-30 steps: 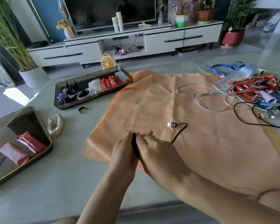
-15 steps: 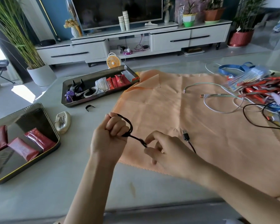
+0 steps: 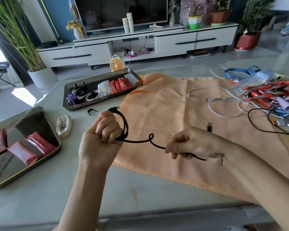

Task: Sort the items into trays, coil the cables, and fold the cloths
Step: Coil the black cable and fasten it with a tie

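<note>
Head view: left hand [image 3: 100,140] grips coiled black cable [image 3: 137,141], right hand [image 3: 193,144] pinches its tail.

Thin black cable [image 3: 137,141], part-looped, stretched above orange cloth [image 3: 182,130].

Two trays [image 3: 63,104] left of cloth [image 3: 182,117], item pile [image 3: 264,95] on cloth's right
</note>
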A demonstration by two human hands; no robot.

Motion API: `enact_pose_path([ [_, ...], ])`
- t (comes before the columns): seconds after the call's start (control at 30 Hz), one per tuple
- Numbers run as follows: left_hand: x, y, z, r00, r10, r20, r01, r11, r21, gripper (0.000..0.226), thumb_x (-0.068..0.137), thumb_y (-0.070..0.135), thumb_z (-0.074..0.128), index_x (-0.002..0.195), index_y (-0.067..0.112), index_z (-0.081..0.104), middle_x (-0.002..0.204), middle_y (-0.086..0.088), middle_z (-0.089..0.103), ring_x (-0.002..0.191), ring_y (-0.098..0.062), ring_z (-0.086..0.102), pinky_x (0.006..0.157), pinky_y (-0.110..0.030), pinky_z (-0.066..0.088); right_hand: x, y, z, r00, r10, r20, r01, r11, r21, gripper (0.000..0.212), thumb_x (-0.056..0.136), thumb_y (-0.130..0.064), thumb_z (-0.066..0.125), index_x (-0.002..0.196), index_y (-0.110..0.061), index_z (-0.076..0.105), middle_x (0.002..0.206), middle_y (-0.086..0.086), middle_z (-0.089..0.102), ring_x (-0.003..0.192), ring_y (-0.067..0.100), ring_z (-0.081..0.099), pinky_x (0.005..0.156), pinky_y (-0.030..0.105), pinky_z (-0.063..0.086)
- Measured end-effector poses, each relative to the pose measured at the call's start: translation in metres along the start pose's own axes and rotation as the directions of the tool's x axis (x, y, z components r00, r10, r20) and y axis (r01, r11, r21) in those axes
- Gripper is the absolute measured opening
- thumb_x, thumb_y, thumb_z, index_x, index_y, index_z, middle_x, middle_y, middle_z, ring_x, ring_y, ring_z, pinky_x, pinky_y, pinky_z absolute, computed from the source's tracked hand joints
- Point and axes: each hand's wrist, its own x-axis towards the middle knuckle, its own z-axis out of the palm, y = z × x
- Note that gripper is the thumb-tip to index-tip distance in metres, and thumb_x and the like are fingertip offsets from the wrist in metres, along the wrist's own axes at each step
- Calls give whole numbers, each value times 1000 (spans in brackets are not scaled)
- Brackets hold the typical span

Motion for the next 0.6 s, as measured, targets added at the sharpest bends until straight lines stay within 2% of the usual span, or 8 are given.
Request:
enact_pose_path([
  [0.1, -3, 7, 1, 999, 29, -29, -30, 999, -39, 18, 78, -11, 59, 75, 4, 50, 52, 8, 26, 41, -8, 21, 40, -22, 20, 4, 4, -5, 979, -69, -194, 39, 987, -155, 7, 78, -13, 73, 72, -10, 70, 61, -3, 65, 53, 0, 53, 54, 11, 41],
  [0.17, -1, 4, 1, 995, 22, -99, -25, 999, -26, 19, 75, -11, 56, 73, 6, 49, 51, 10, 24, 40, -5, 19, 39, -19, 16, 9, 7, -4, 927, -165, -337, 51, 946, -321, 8, 79, -12, 71, 72, -11, 68, 62, -4, 63, 57, 4, 55, 58, 14, 42],
  [0.23, 2, -7, 2, 982, -20, -188, 41, 993, 111, 15, 72, -6, 53, 71, 9, 50, 50, 12, 21, 40, -2, 15, 37, -18, 15, 12, 9, -5, 864, -239, -443, 22, 897, -441, 13, 81, -14, 68, 70, -15, 64, 63, -2, 62, 57, 8, 57, 56, 17, 41],
  [0.33, 2, -31, 3, 964, -172, -203, 225, 934, 277, 8, 73, 4, 57, 70, 10, 54, 48, 10, 19, 39, -3, 14, 35, -18, 17, 15, 10, -11, 846, -253, -469, 38, 906, -421, 17, 83, -12, 65, 68, -15, 59, 64, 2, 63, 43, 1, 52, 44, 10, 37],
  [0.47, 0, -62, -3, 930, -301, -211, 364, 830, 422, 20, 88, 21, 45, 77, 10, 57, 44, 11, 31, 38, -3, 14, 35, -14, 16, 22, 6, -9, 843, -257, -473, -12, 869, -494, 13, 79, -14, 67, 67, -18, 63, 64, -7, 61, 59, 3, 52, 52, 9, 38],
  [0.53, 0, -74, -7, 927, -289, -238, 373, 773, 514, 24, 92, 21, 42, 84, 9, 61, 48, 9, 36, 36, -2, 23, 36, -13, 21, 24, 5, -2, 805, -279, -524, -66, 835, -546, 8, 78, -16, 65, 70, -15, 64, 65, -6, 60, 66, 13, 55, 56, 17, 41],
  [0.6, 2, -84, -10, 934, -188, -304, 342, 720, 604, 24, 96, 16, 39, 92, 6, 60, 53, 5, 44, 38, -5, 31, 38, -15, 30, 24, 2, 6, 743, -315, -590, -130, 797, -589, 6, 79, -15, 60, 73, -14, 62, 71, 1, 63, 74, 23, 59, 63, 30, 48],
])
